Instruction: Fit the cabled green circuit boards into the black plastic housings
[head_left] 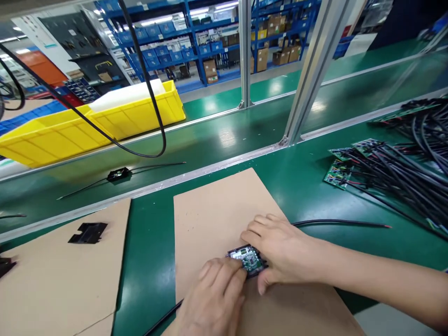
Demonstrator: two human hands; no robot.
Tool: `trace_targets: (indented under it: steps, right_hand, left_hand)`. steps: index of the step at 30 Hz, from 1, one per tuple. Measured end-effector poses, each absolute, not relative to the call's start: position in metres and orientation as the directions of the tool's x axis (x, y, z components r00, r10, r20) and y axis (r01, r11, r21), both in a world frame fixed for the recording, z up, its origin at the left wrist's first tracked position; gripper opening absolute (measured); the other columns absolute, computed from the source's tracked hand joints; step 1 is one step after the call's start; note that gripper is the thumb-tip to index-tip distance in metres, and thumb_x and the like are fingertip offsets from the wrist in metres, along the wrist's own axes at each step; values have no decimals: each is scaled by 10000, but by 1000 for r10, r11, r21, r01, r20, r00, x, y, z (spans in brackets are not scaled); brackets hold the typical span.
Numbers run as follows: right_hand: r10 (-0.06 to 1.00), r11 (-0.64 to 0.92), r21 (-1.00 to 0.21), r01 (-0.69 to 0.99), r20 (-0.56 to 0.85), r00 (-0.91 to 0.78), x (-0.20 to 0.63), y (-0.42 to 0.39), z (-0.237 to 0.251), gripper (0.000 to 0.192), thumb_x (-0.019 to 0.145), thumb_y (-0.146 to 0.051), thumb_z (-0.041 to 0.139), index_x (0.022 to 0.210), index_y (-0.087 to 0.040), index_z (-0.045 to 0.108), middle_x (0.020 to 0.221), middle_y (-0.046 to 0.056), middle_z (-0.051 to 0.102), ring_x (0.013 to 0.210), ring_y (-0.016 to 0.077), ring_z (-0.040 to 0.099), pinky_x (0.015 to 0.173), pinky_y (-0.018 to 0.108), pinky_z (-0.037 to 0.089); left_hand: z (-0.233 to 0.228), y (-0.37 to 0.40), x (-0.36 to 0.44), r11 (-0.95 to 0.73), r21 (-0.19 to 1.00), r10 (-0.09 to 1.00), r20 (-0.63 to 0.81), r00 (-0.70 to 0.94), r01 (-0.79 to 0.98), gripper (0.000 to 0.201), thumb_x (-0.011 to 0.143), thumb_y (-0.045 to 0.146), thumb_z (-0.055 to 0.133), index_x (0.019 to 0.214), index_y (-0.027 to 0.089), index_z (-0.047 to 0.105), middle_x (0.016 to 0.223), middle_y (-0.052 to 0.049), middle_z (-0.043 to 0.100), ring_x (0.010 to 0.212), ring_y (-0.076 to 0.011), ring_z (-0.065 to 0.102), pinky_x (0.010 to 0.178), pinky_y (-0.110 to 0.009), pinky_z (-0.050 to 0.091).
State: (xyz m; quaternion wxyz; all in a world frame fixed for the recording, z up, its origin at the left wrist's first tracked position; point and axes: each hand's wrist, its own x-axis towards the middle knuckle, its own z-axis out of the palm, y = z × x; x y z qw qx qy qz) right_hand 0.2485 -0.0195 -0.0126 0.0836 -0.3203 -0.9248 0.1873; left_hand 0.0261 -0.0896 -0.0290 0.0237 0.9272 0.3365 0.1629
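A small green circuit board [249,259] sits in a black housing on a sheet of cardboard [206,219]. My left hand [217,294] closes on the housing's near left side, its fingertips at the board's edge. From the right, my right hand [280,252] grips the housing, with the thumb at the near side and the fingers curled over the far edge. A black cable [339,223] runs out to the right from beneath my right hand. Another black cable [163,319] leads off at the lower left, partly behind my left hand.
Boards with black cables [392,172] are piled at right. A second cardboard sheet [59,280] at left bears a black plastic piece [88,233]. Beyond the metal rail [210,172] lies a cabled black housing [119,174]. Yellow bins [136,116], a hanging cable [154,102] and an upright post [311,70] stand behind.
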Motion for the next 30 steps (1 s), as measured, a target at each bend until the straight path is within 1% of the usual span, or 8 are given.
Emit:
trace_targets:
  steps: [4, 10, 15, 19, 21, 24, 26, 30]
  right_hand:
    - [641, 688, -409, 599, -45, -766, 254, -29, -19, 515, 646, -496, 829, 973, -160, 618, 981, 66, 613, 942, 257, 526, 800, 380, 395]
    - [636, 670, -461, 581, -46, -770, 252, -24, -19, 331, 697, -337, 757, 936, -174, 597, 968, 39, 607, 924, 225, 521, 795, 361, 391]
    - [642, 636, -502, 586, -76, -763, 252, -21, -18, 341, 711, -360, 761, 953, -179, 602, 969, 42, 611, 924, 233, 528, 803, 365, 411]
    - [642, 578, -608, 544, -72, -763, 273, -17, -14, 506, 750, -409, 765, 1151, -172, 568, 1092, 77, 607, 1031, 244, 532, 879, 353, 424]
    - [686, 507, -635, 583, -112, -719, 286, -13, -9, 447, 828, -330, 697, 1214, -170, 538, 1101, 88, 610, 1025, 234, 546, 862, 339, 436]
    - [712, 459, -629, 628, -161, -683, 294, -11, -5, 167, 927, -151, 492, 1051, -180, 600, 960, 61, 630, 896, 197, 570, 778, 310, 439]
    - [683, 486, -640, 595, -146, -716, 291, -13, -5, 210, 914, -78, 422, 955, -174, 603, 893, 51, 619, 840, 179, 559, 741, 292, 430]
    - [592, 580, -619, 530, -127, -796, 277, -23, -9, 241, 743, 21, 448, 841, -175, 547, 859, 28, 594, 777, 157, 516, 653, 267, 377]
  left_hand:
    - [-51, -84, 37, -815, 70, 563, 332, 757, 575, 340, 952, 220, 461, 1252, 117, 583, 1208, -78, 666, 1041, -235, 613, 890, -376, 484]
    - [-53, -66, 30, -865, 160, 499, 371, 783, 475, 296, 1007, 198, 387, 1129, 131, 648, 1065, -38, 724, 1015, -179, 636, 956, -315, 472]
    - [-54, -64, 30, -853, 188, 520, 372, 769, 486, 262, 1005, 176, 412, 1097, 126, 653, 1033, -37, 720, 1020, -168, 639, 997, -315, 484]
    - [-64, -68, 31, -849, 170, 521, 418, 744, 500, 249, 995, 165, 433, 1080, 117, 662, 1034, -35, 717, 996, -166, 630, 1016, -326, 461]
    - [-67, -69, 31, -851, 163, 516, 431, 740, 499, 249, 992, 167, 437, 1079, 120, 666, 1042, -36, 714, 995, -166, 626, 1008, -330, 457]
    - [-68, -70, 32, -850, 158, 516, 443, 733, 502, 253, 990, 151, 434, 1073, 119, 671, 1052, -43, 711, 988, -167, 624, 982, -328, 448]
    - [-67, -70, 33, -842, 156, 526, 450, 722, 516, 254, 992, 139, 430, 1057, 120, 675, 1059, -43, 711, 990, -169, 622, 958, -322, 437]
    - [-64, -71, 34, -826, 158, 546, 460, 700, 540, 303, 1011, 141, 380, 1027, 128, 683, 1076, -42, 708, 992, -176, 615, 896, -312, 431]
